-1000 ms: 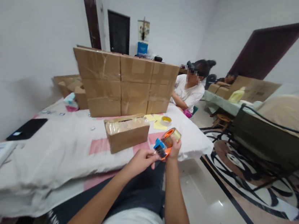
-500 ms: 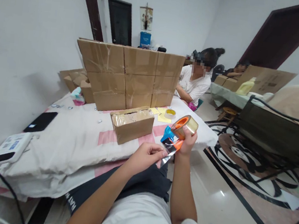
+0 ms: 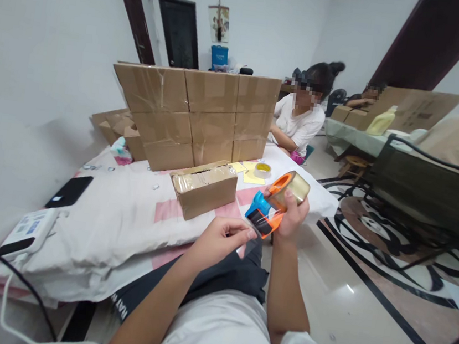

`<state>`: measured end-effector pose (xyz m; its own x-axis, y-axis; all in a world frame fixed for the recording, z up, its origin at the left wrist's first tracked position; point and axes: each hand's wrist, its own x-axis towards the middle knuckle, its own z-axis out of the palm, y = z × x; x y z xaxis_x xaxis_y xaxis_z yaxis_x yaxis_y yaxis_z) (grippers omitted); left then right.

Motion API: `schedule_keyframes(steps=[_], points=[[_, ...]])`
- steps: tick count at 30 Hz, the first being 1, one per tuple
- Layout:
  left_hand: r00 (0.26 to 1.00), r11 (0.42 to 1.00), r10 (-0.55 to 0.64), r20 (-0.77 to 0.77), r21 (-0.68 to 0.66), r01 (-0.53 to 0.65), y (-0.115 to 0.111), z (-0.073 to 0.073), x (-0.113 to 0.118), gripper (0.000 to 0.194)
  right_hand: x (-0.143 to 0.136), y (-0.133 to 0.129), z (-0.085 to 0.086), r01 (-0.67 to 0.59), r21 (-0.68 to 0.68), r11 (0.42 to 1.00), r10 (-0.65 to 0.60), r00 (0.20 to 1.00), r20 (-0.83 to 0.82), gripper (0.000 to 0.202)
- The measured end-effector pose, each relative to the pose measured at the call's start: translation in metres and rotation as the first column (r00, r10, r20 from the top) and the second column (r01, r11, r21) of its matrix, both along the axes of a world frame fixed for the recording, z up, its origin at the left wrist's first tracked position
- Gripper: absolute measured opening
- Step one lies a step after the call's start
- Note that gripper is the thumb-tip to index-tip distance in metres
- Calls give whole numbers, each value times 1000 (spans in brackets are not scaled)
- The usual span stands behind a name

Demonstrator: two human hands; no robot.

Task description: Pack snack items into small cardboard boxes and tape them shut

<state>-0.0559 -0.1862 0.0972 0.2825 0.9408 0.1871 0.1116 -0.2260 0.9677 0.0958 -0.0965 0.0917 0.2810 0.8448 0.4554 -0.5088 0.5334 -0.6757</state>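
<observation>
In my right hand (image 3: 294, 214) is an orange and blue tape dispenser (image 3: 265, 215) carrying a wide roll of clear tape (image 3: 296, 190). My fingers wrap round its right side. My left hand (image 3: 227, 237) is closed in a pinch at the dispenser's lower left end, on the loose end of the tape. Beyond my hands, apart from them, a cardboard box (image 3: 210, 193) lies on the cloth-covered table, tape on its top. Behind it on the right sit a smaller tape roll (image 3: 262, 170) and yellow paper sheets (image 3: 249, 175).
Stacked cardboard boxes (image 3: 214, 120) stand along the table's back. A dark phone (image 3: 70, 191) and a white device (image 3: 27, 231) with cables lie at left. A co-worker in a white shirt (image 3: 303, 119) sits behind the table's right end. A green folding chair (image 3: 432, 191) stands at right.
The dispenser and my right hand have shifted slightly right. The stretch of tape between dispenser and left fingers looks shorter. The whole view has turned a little.
</observation>
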Motion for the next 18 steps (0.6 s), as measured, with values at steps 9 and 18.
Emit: schedule_keyframes(steps=[9, 18], points=[[997, 998, -38, 63, -38, 41, 4, -4, -1, 39, -4, -12, 13, -67, -58, 996, 65, 997, -31, 26], [1000, 997, -26, 6, 68, 25, 9, -13, 0, 48, -7, -14, 5, -115, -266, 957, 77, 986, -150, 33]])
